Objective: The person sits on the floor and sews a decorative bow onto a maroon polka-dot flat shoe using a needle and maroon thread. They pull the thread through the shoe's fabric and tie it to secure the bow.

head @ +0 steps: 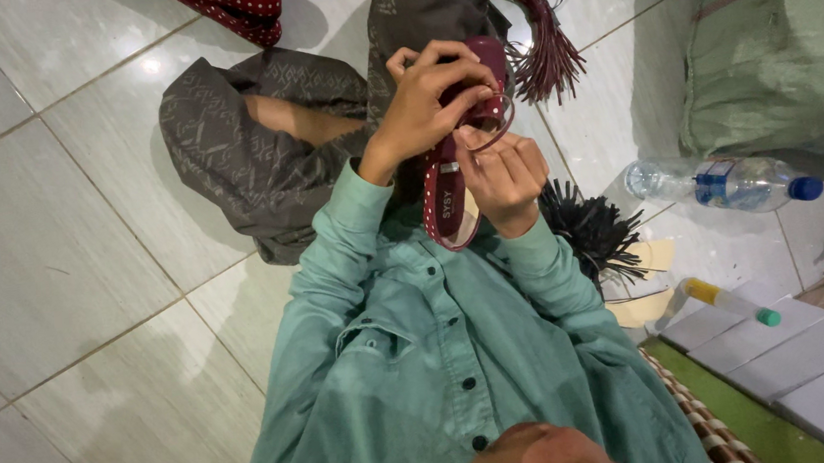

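I sit on a tiled floor in a teal buttoned shirt and grey patterned trousers. Both hands are raised in front of my chest around a maroon sandal (450, 193) with a white-dotted edge. My left hand (430, 96) grips the sandal's upper part, fingers curled over its maroon strap (487, 108). My right hand (505, 176) is just below, fingertips pinching at the strap where it meets the sole. The sandal's far end is hidden behind my left hand.
A bundle of maroon straps (543, 46) lies beyond my knee, a bundle of black straps (596, 230) by my right elbow. A plastic water bottle (726, 182), a small tube with a green cap (726, 301), grey sheets (801, 356) and a woven sack (778, 41) sit right. Dotted maroon material (233, 4) lies at top.
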